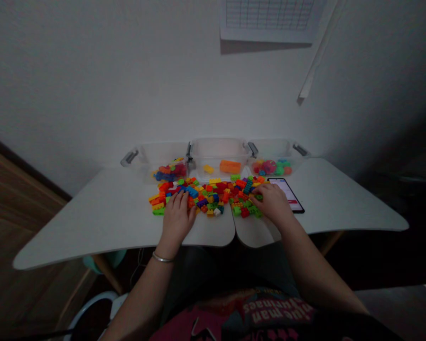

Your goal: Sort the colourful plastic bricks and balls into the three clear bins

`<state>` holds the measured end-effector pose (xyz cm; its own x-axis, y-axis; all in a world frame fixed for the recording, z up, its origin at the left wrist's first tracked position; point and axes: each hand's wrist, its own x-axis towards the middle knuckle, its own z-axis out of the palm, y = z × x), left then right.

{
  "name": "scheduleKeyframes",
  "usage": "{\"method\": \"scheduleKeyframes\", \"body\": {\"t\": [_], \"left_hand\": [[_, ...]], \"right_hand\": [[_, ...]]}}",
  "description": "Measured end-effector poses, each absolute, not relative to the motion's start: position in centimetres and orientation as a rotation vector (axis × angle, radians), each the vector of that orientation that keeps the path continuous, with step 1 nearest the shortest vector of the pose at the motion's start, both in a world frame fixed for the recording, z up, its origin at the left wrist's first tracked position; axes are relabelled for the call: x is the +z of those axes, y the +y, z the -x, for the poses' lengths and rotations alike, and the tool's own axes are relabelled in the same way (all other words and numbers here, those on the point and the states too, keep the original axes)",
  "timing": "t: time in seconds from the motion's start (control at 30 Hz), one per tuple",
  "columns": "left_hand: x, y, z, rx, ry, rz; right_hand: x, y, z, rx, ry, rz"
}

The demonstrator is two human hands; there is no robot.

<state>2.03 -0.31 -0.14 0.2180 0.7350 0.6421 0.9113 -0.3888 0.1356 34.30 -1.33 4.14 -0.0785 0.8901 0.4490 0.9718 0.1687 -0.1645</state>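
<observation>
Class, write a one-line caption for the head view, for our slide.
Left hand and right hand at colourful toy bricks on a white table, three clear bins behind.

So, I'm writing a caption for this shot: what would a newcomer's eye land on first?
Most likely the bright, many-coloured heap of toy bricks mid-table, with the left hand and right hand at its two sides. Behind it, three clear bins stand in a row by the wall, a big orange piece showing in the middle one. A phone lies beside the right hand.
</observation>
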Motion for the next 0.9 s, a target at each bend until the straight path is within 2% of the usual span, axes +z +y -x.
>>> {"method": "scheduleKeyframes", "body": {"t": [0.23, 0.47, 0.9], "left_hand": [[0.1, -0.5, -2.1, -0.919, -1.558, 2.231], [0.2, -0.5, -2.1, -0.856, -1.565, 2.226], [0.6, -0.8, -2.1, -0.912, -1.531, 2.239]], "right_hand": [[0.8, -1.9, -33.3, -0.373, -1.893, 1.731], [1.1, -1.9, -33.4, -0.301, -1.813, 1.745], [1.5, -2.6, -29.2, 0.214, -1.625, 1.306]]}}
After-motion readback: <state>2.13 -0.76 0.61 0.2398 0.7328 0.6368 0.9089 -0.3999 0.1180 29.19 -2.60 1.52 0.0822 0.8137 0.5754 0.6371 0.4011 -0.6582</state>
